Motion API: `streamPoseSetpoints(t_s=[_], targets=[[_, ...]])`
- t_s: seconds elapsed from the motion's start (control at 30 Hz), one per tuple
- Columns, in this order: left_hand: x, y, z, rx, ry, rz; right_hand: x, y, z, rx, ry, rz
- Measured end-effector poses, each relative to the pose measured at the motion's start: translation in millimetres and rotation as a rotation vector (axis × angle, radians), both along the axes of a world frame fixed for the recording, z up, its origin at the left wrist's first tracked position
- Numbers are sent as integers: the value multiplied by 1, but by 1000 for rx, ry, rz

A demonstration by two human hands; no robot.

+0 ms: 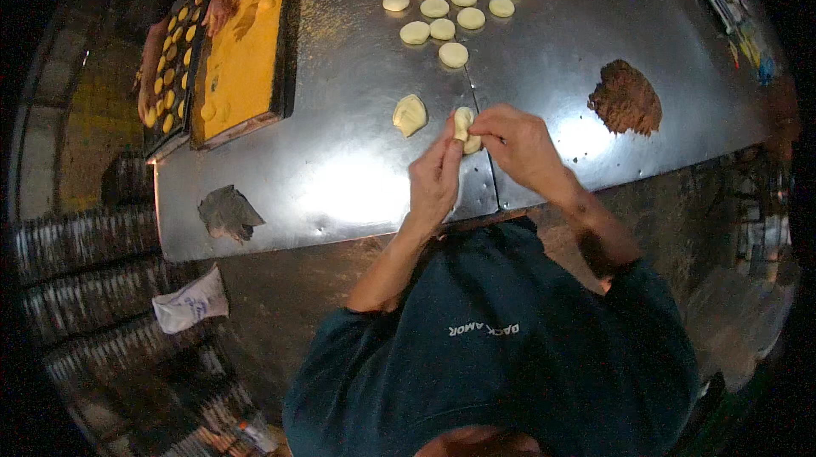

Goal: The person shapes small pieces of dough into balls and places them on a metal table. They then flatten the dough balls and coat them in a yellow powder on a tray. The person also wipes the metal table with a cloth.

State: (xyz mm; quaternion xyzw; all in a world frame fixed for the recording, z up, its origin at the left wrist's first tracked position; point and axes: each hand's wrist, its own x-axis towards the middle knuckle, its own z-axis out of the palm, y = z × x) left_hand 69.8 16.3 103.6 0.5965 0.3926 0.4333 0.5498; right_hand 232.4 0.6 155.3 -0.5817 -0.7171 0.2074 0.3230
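Note:
Both my hands are raised over the near part of a metal table [357, 81]. My left hand [437, 173] holds a piece of pale dough [465, 125] from the left, and the fingers of my right hand [519, 144] pinch its right side. A flattened piece of dough [410, 115] lies on the metal just left of them. Farther off, several round pale dough pieces [453, 55] are spread out. To the right of my hands sits a brown crumbly mound [626, 98].
At the left, a person's hand [220, 9] is over a tray of yellow crumbs [239, 68], beside a dark tray of small rounds [169, 98]. A dark grey crumpled piece [230, 213] lies near the table's left corner. A white printed bag [192, 301] is below the edge.

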Motion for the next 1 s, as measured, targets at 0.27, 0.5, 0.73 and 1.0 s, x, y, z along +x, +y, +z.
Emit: streamPoseSetpoints(t_s=[0.27,0.5,0.73,1.0], targets=[[38,45,32,-175,-404,108,-2,34,22,232,55,-28],[71,59,18,-504,-473,215,4,11,-18,425,-26,-89],[57,54,21,-370,-41,-8,30,43,17,-128,286,-50],[71,25,-33,-643,-527,55,9,-8,-23,252,-238,69]])
